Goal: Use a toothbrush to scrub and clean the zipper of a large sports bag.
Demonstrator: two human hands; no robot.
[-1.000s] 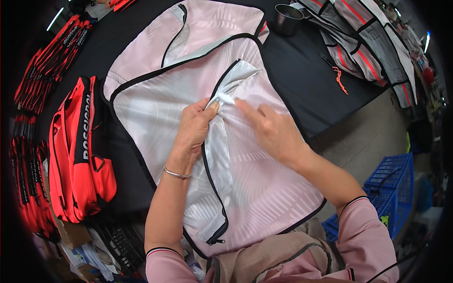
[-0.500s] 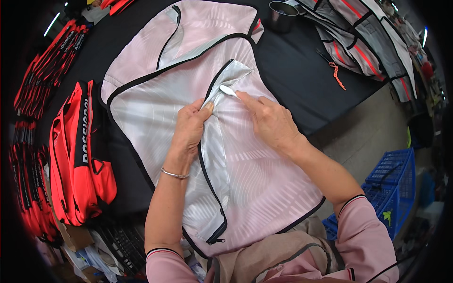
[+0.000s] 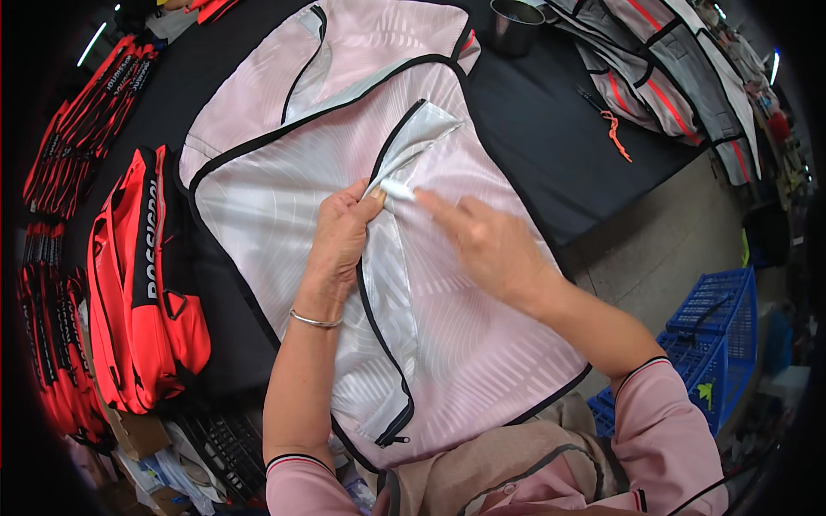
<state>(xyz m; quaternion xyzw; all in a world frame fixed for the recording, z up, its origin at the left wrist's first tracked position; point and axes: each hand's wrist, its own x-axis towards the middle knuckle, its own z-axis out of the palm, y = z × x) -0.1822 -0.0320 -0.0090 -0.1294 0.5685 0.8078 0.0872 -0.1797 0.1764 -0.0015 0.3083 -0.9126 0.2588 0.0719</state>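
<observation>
A pale pink and silvery-white patterned fabric piece [image 3: 490, 344] with black edging lies spread over the black-covered table and down to my lap. A long slit edged with a black zip [image 3: 370, 305] runs along it, showing the shiny lining. My left hand [image 3: 342, 230] is closed, pinching the fabric at this edge between thumb and fingers. In my closed right hand [image 3: 492, 249] is a slim white tool with a rounded end, like a toothbrush [image 3: 397, 188]. Its tip touches the lining just beside my left thumb. Motion blurs the tool and my right fingers.
Red and black bags [image 3: 146, 292] lie at the left, with stacked red pieces beyond. A dark metal cup [image 3: 516, 27] stands at the far edge. Grey pieces with red stripes [image 3: 658, 86] and small dark snips with an orange cord [image 3: 613, 138] lie right. Blue crates [image 3: 710, 331] stand on the floor.
The white tool has swept left and slightly down, nearer my left thumb, with my right hand following. The fabric has shifted slightly; my left hand keeps its pinch.
</observation>
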